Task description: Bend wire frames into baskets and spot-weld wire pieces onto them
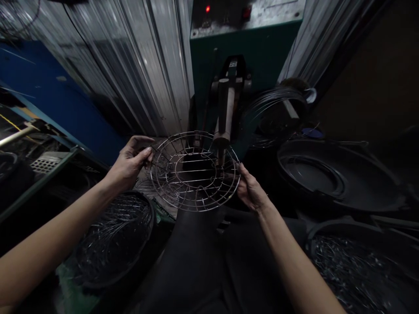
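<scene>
A round wire rack (196,187) with concentric rings and parallel bars spans the space between my two hands. My left hand (134,158) pinches its left rim between thumb and fingers. At the opposite edge, my right hand (249,185) grips the rim, thumb on top and fingers partly hidden beneath. The rack's far right part lies at the cylindrical metal electrode (224,113) of a green spot-welding machine (258,48); whether they touch I cannot tell.
Left below stands a dark tub (114,235) of bent wires. Another tub (353,266) at lower right holds many small wire pieces. Behind it lies a large black basin (366,183). A wire coil (281,98) hangs beside the machine, and a blue panel (55,83) stands left.
</scene>
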Action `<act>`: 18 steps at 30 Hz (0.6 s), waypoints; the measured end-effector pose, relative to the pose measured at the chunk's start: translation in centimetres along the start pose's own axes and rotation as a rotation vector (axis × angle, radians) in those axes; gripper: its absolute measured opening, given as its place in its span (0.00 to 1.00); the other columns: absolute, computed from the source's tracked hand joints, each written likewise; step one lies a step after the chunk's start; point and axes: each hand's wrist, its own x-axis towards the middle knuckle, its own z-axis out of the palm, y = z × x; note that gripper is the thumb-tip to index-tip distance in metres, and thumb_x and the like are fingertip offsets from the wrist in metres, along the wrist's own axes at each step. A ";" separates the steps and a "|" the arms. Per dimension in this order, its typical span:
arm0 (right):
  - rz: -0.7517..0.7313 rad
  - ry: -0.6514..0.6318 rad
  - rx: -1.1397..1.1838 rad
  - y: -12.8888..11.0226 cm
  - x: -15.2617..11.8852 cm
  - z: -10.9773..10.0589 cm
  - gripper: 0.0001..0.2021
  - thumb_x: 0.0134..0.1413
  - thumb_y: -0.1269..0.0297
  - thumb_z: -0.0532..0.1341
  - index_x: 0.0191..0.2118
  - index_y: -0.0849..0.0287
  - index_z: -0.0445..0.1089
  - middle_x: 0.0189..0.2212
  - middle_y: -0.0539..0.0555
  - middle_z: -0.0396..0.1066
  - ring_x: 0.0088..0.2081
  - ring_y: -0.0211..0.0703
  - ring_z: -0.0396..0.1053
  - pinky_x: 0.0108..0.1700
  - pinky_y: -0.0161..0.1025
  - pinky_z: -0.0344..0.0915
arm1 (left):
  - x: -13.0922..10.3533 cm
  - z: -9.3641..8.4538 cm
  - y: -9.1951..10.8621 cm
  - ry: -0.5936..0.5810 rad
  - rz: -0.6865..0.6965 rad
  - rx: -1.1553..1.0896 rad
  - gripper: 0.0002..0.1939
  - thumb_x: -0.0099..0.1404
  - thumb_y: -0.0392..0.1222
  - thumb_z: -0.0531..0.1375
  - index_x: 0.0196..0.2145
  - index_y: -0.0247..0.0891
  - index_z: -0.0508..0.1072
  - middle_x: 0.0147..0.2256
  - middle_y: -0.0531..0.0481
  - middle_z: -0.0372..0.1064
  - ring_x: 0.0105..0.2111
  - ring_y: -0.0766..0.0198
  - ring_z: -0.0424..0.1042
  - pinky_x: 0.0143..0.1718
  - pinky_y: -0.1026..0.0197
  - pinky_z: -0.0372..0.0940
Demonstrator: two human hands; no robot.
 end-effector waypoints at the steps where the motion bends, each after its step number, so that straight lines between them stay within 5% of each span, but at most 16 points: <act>1: -0.004 -0.006 -0.007 0.1 0.0 -0.1 0.21 0.46 0.48 0.66 0.44 0.53 0.70 0.40 0.51 0.76 0.41 0.42 0.73 0.45 0.40 0.69 | 0.0 0.0 -0.1 0.001 -0.001 -0.001 0.15 0.53 0.42 0.66 0.38 0.39 0.70 0.21 0.54 0.60 0.22 0.69 0.59 0.21 0.68 0.55; 7: -0.008 -0.023 -0.070 0.3 0.2 -0.7 0.30 0.38 0.39 0.66 0.45 0.52 0.70 0.41 0.52 0.75 0.43 0.44 0.72 0.48 0.40 0.68 | 0.0 -0.1 -0.5 -0.005 -0.027 -0.005 0.17 0.52 0.42 0.67 0.39 0.40 0.69 0.21 0.55 0.60 0.21 0.70 0.59 0.20 0.68 0.55; 12: -0.041 -0.013 -0.162 0.7 0.2 -0.3 0.36 0.45 0.36 0.59 0.56 0.54 0.62 0.46 0.57 0.73 0.48 0.49 0.70 0.51 0.45 0.65 | 0.0 0.0 -0.1 -0.023 -0.012 -0.002 0.16 0.53 0.41 0.66 0.38 0.42 0.67 0.21 0.56 0.60 0.20 0.69 0.60 0.18 0.68 0.54; 18: -0.165 0.376 -0.446 0.1 -2.3 -2.0 0.41 0.54 0.41 0.54 0.66 0.56 0.42 0.50 0.61 0.70 0.56 0.49 0.63 0.58 0.51 0.56 | -0.3 0.9 0.3 0.029 0.011 0.026 0.15 0.53 0.38 0.64 0.39 0.42 0.67 0.18 0.56 0.60 0.19 0.69 0.59 0.17 0.67 0.52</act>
